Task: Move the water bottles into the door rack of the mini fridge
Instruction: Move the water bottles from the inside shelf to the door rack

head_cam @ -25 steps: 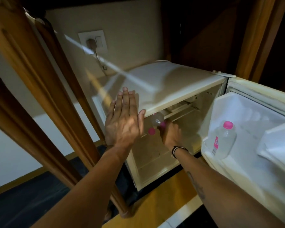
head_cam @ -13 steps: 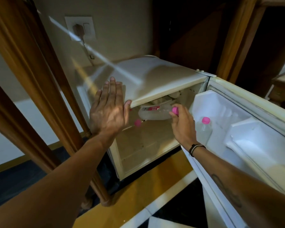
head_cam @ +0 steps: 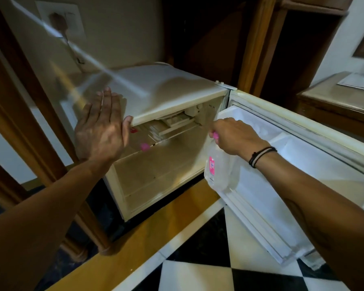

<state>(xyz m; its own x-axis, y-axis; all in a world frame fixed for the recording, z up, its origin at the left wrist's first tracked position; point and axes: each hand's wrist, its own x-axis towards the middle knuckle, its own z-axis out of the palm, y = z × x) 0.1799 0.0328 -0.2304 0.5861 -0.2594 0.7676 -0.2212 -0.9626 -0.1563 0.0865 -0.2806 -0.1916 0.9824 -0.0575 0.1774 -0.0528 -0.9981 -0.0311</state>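
Two hands out, left hand [head_cam: 100,131] flat, fingers spread, right hand [head_cam: 233,136] pinching bottle [head_cam: 215,171].

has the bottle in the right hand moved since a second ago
Yes. The bottle, held at its pink cap by the right hand, has come out of the fridge cavity and now hangs upright at the open door, to the right.
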